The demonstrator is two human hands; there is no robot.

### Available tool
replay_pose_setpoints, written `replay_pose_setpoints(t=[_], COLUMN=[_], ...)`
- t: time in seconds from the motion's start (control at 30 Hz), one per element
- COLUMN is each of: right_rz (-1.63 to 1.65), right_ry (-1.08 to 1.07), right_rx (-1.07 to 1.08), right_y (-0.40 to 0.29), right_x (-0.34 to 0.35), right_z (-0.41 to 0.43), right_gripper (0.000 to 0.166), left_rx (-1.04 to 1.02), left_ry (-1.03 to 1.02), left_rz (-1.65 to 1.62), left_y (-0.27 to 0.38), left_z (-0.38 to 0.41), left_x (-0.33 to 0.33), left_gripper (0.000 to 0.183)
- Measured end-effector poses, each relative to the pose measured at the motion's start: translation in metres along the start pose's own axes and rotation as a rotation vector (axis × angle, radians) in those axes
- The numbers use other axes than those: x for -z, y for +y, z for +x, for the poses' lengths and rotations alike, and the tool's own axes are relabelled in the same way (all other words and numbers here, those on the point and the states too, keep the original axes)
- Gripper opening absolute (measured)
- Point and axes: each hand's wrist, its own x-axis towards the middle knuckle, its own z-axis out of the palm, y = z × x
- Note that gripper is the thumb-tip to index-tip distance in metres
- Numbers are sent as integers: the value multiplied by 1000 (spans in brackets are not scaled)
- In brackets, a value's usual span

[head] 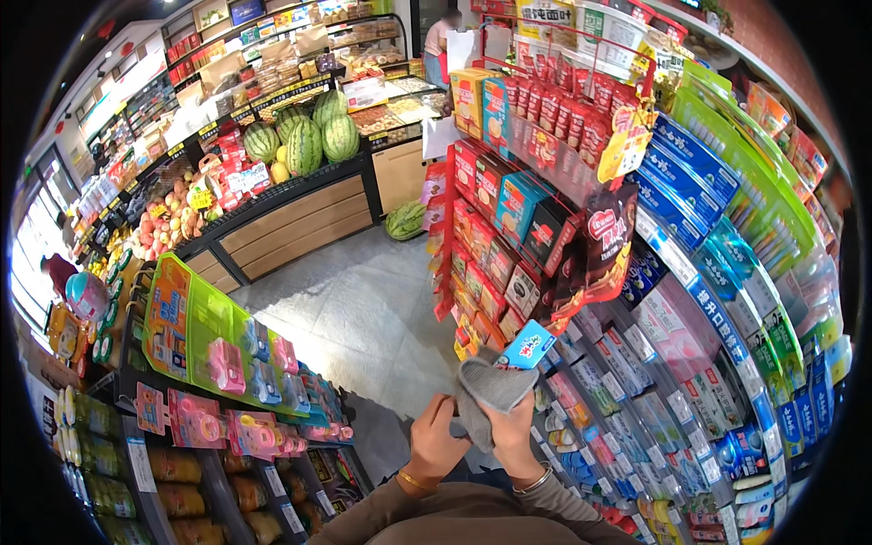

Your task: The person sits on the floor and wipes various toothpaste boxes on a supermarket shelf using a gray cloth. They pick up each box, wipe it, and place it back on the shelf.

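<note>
A pair of grey fabric pieces (501, 387), folded and sock-like, is in front of my body. At their far end sits a blue card (530, 345) bearing writing. My right hand (512, 436) grips the near part of the fabric, with the thumb side under the upper piece. My left hand (436, 432) is at the left edge of the lower piece, its fingers bent against the cloth. How far those fingertips wrap around the fabric is hidden. A bracelet shows on each wrist.
Right of me rises a shelf of toothpaste boxes (688, 184). Ahead, a red wire rack (444, 259) holds coffee boxes. Left stands a shelf with a green plastic tray (225, 320). Beyond the tiled floor (327, 306) are watermelons (304, 146) and a person (439, 51).
</note>
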Motion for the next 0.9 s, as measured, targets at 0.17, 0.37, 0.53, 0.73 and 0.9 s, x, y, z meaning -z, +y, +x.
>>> replay_pose_setpoints(t=[0.17, 0.37, 0.53, 0.73, 0.9], right_rz=[216, 336, 244, 14, -97], right_ry=[72, -36, -145, 45, 87], right_rx=[30, -98, 59, 307, 477], right_y=[-31, -45, -38, -45, -63], right_x=[-7, 45, 80, 85, 71], right_z=[37, 65, 66, 55, 47], right_gripper=[48, 41, 45, 44, 27], left_rx=[26, 336, 655, 712, 531], left_ry=[57, -83, -232, -201, -112], left_rz=[-63, -548, -1115, -1133, -698], left_y=[3, 26, 39, 56, 50], left_z=[-9, -18, -35, -47, -49], left_x=[6, -25, -47, -58, -53], left_gripper=[45, 36, 25, 24, 35])
